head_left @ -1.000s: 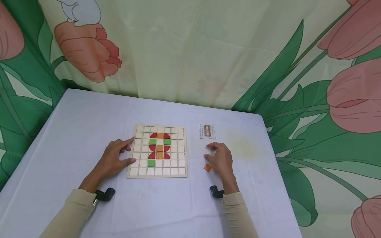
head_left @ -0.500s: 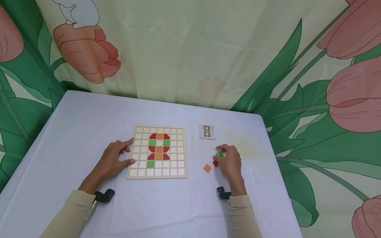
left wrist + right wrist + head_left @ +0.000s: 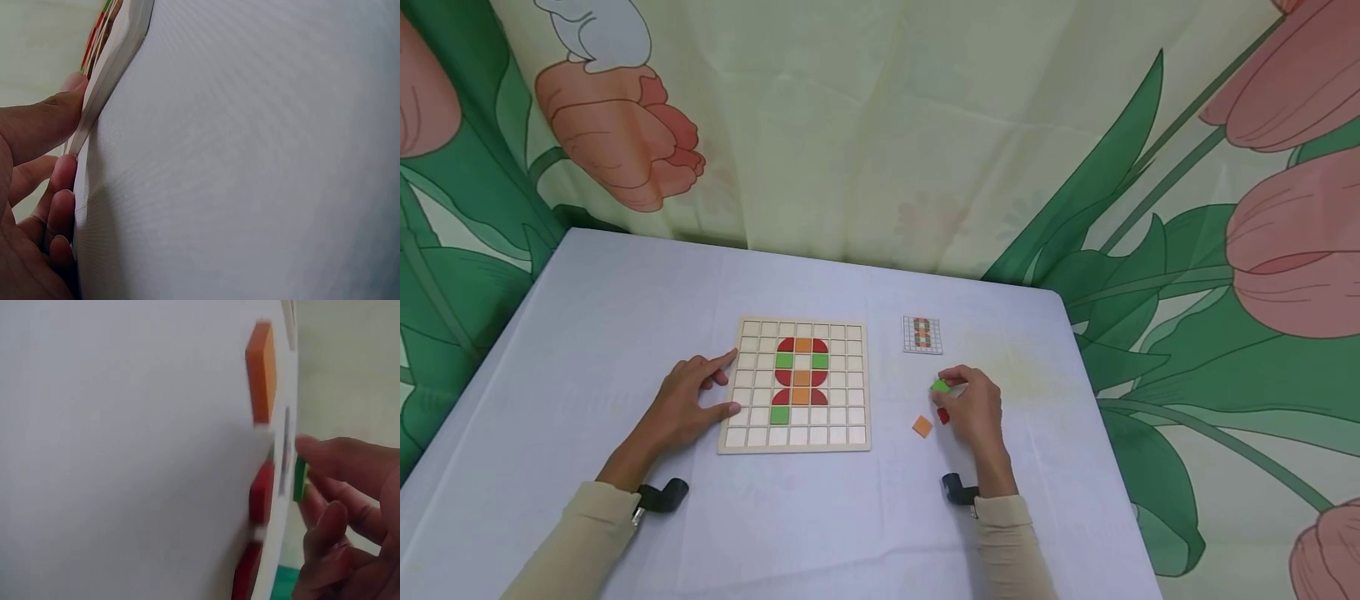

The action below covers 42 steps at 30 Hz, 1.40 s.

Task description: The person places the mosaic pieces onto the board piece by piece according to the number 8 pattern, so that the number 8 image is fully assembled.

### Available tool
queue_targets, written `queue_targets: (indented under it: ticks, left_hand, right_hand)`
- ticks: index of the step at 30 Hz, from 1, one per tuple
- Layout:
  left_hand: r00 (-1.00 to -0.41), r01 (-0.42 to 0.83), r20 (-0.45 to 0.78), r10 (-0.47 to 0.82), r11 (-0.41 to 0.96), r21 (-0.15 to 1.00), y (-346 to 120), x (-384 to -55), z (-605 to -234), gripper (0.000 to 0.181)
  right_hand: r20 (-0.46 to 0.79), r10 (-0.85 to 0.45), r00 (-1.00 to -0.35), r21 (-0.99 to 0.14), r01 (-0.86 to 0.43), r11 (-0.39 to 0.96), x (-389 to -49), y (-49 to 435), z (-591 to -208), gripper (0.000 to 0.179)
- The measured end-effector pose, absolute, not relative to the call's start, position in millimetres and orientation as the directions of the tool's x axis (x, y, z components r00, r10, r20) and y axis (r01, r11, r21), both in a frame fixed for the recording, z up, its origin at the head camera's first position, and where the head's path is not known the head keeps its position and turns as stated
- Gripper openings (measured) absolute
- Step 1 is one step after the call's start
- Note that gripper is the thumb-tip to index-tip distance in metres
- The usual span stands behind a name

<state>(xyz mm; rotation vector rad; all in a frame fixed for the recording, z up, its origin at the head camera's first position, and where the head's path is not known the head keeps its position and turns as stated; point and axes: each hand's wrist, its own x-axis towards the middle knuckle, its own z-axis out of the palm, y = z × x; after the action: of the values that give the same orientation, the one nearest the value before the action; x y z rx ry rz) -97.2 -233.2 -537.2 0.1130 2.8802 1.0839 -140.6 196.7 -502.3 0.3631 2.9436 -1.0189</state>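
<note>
My left hand (image 3: 685, 398) rests at the left edge of a wooden grid board (image 3: 725, 447). Its thumb and index finger stretch apart along that edge; in the left wrist view the thumb (image 3: 47, 122) presses the board's rim. Red, orange and green tiles fill cells in the board's middle columns, with a single green tile (image 3: 780, 415) lowest. To the board's right, my right hand (image 3: 976, 408) pinches a green tile (image 3: 940, 386) between thumb and fingers. The right wrist view shows this tile (image 3: 300, 478) edge-on, off the white cloth.
Left of my right hand an orange tile (image 3: 922, 427) lies on the cloth. Red tiles (image 3: 261, 497) lie beneath the hand, partly hidden in the head view. A small printed pattern card (image 3: 911, 335) lies farther back. A curtain (image 3: 865, 167) hangs behind the table.
My right hand has moved right, past the orange tile, and taken the green tile; since then it has shifted slightly left. Red pieces now show below it. My left hand stays at the board.
</note>
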Motion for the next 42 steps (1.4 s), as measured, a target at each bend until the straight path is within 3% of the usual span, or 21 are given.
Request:
queue_targets:
  ticks: [9,22,30,42]
  left_hand:
    - [-0.995,0.054,-0.028,0.097,0.745,0.665,-234,-97,-536,0.092]
    - [-0.995,0.059,-0.023,0.099,0.745,0.664,-234,-98,-539,0.091]
    - [-0.995,0.061,-0.019,0.098,0.745,0.664,-234,-97,-540,0.091]
    - [-0.995,0.064,-0.01,0.095,0.742,0.668,-233,-97,-540,0.092]
  right_hand:
    - [-0.012,0.052,-0.999,-0.713,0.045,0.7,-134,151,-497,0.023]
    - [-0.027,-0.138,-0.99,-0.734,-0.074,0.675,-116,89,-500,0.022]
    - [-0.047,-0.218,-0.975,-0.697,-0.125,0.706,-106,67,-504,0.024]
    - [-0.049,-0.233,-0.971,-0.615,-0.155,0.773,-101,51,-505,0.021]
